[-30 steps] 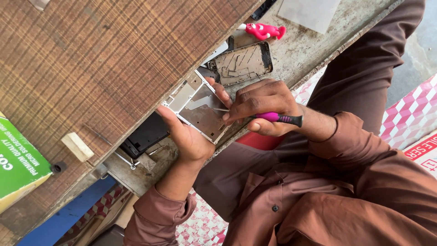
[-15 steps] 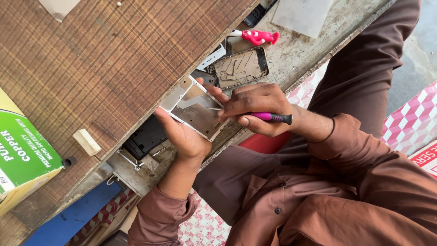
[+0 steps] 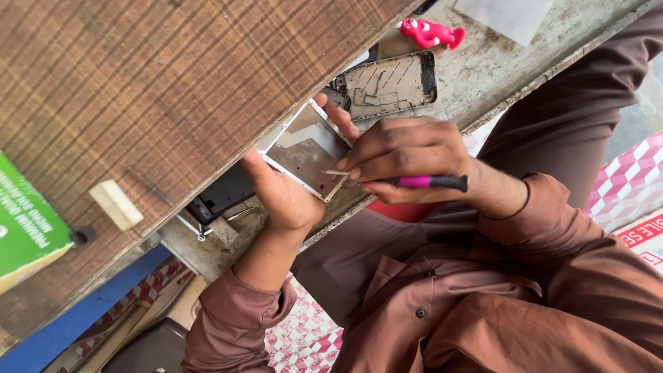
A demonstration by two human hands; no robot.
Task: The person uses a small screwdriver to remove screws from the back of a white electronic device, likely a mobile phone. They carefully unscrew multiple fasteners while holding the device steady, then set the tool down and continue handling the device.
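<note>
My left hand [image 3: 283, 197] holds a thin silver phone frame plate [image 3: 307, 148] from below, tilted over the bench edge. My right hand [image 3: 407, 159] grips a small screwdriver with a pink and black handle [image 3: 428, 181]. Its metal tip rests on the plate's near edge. My right index finger lies along the plate's right side. Both arms wear brown sleeves.
A second open phone housing [image 3: 390, 83] lies on the worn grey bench [image 3: 497, 62], with a pink figure [image 3: 428, 32] beyond it. A black phone part [image 3: 224, 192] sits beside my left hand. A wooden board [image 3: 173, 83], a pale block [image 3: 116, 204] and a green box [image 3: 27, 231] are at the left.
The plate and both hands have drifted slightly up and left in view as the camera shifted. The screwdriver tip stays on the plate.
</note>
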